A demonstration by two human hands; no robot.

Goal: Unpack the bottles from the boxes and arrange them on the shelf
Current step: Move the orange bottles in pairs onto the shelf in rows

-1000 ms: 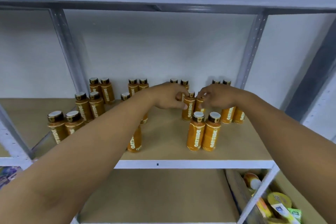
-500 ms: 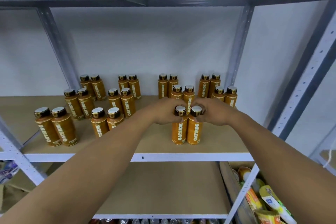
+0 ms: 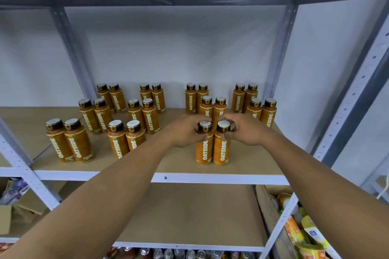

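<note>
Several orange Oatside bottles with dark caps stand in pairs on the brown shelf board (image 3: 181, 164). Near its front edge stands one pair: the left front bottle (image 3: 204, 151) and the right front bottle (image 3: 222, 150), side by side and touching. My left hand (image 3: 185, 131) grips the neck of the left one, fingers curled round its cap. My right hand (image 3: 245, 130) grips the neck of the right one the same way. Both bottles stand upright on the board.
Other bottle pairs stand behind and to the left, the nearest left pair (image 3: 126, 141) close to my left forearm. Grey metal uprights (image 3: 355, 99) frame the shelf. A box of mixed packets (image 3: 294, 227) sits lower right; bottle tops (image 3: 179, 253) line the bottom shelf.
My hands came back from the middle pair to the front pair a second ago and have gripped its necks since; over the last half second nothing has visibly changed.
</note>
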